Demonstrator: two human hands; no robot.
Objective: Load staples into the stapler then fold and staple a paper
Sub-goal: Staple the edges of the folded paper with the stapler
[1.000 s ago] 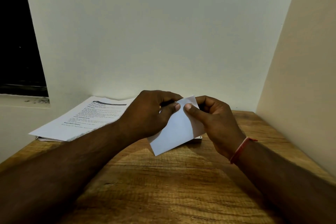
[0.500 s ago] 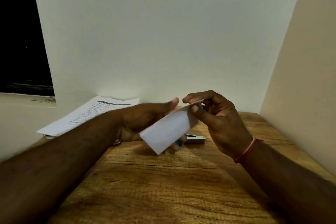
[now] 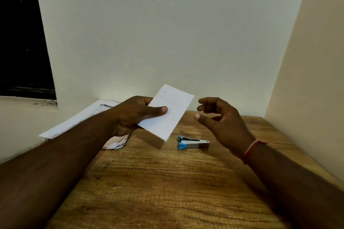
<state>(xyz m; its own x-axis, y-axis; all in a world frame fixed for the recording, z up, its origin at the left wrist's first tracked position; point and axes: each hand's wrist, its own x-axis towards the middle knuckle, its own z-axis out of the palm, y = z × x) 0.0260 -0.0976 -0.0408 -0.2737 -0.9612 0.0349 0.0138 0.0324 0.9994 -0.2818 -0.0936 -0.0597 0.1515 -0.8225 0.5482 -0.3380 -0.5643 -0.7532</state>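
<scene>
We see left hand (image 3: 130, 117) gripping folded paper (image 3: 167, 111) above table (image 3: 158, 182), thumb on top. Right hand (image 3: 223, 122) empty, fingers loosely curled. Stapler (image 3: 193, 142) lies between them. Printed sheets (image 3: 83, 119) far left, text unreadable.

1. Two hands: one left hand (image 3: 130, 115) and one right hand (image 3: 221, 119).
2. One folded paper (image 3: 173, 113), white.
3. One stapler (image 3: 193, 143), silver with a blue end.
4. One stack of printed sheets (image 3: 80, 122); the number of sheets in it cannot be told.
5. One smaller pile of pinkish slips (image 3: 116, 142), partly hidden behind the left forearm; their number cannot be told either.
6. One red thread band (image 3: 251, 149), on the right wrist.
7. One wooden surface (image 3: 167, 182).
8. One dark window opening (image 3: 20, 42).
9. Two pale walls: one back wall (image 3: 167, 33) and one side wall (image 3: 316, 61).
</scene>
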